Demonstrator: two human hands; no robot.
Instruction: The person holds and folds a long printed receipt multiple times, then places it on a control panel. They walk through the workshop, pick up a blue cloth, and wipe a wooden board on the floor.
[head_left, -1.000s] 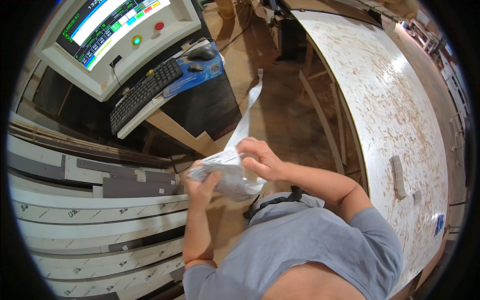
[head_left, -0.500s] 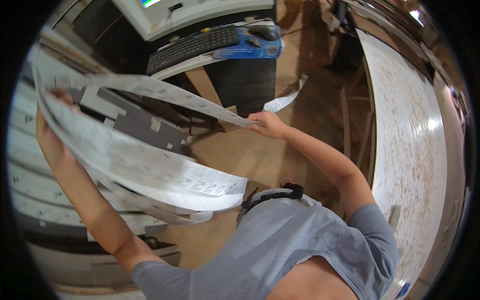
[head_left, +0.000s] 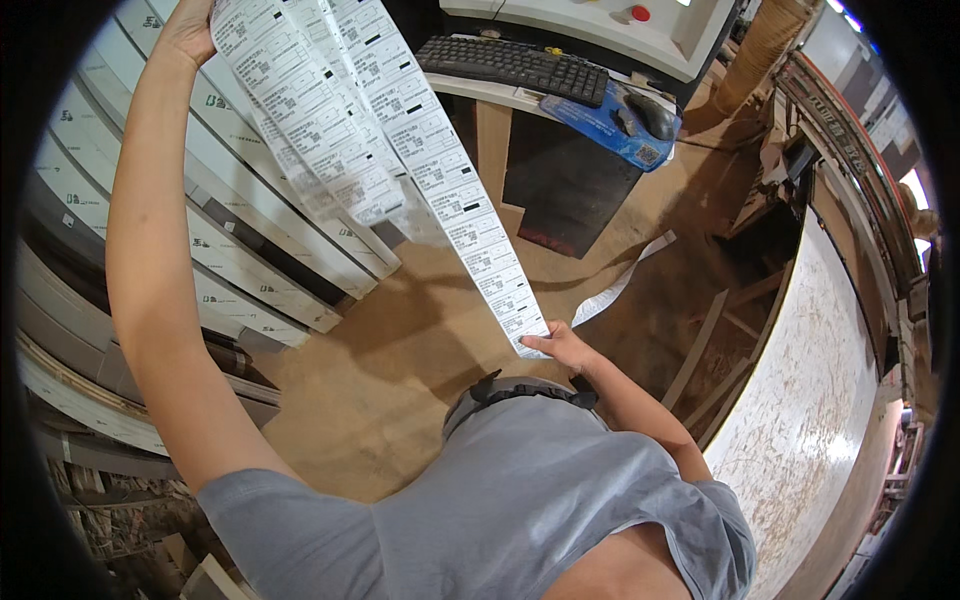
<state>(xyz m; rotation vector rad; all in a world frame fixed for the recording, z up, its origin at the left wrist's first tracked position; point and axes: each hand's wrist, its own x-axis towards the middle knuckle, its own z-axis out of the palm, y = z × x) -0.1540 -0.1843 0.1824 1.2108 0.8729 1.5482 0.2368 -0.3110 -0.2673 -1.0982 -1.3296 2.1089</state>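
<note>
A long white strip of printed labels [head_left: 440, 165] stretches between my two hands, with small black print and drawings all along it. Raised high at the upper left, my left hand [head_left: 188, 35] grips the strip, which hangs from there in several overlapping folds. Its fingertips are partly cut off by the frame's edge. Lower down and near my waist, my right hand [head_left: 563, 344] pinches the strip between thumb and fingers. Past that hand, a loose curling tail [head_left: 622, 283] of the same strip trails off to the right.
A black keyboard [head_left: 515, 68] and a mouse [head_left: 648, 117] on a blue mat [head_left: 600, 128] sit on a machine desk ahead. White wrapped panels [head_left: 225, 235] are stacked at the left. A worn white board [head_left: 800, 370] runs along the right, by loose wooden strips [head_left: 697, 350].
My left hand has risen, and the strip swung from a wide sideways loop to a steep hang. My right hand has moved lower and nearer. The view has turned left.
</note>
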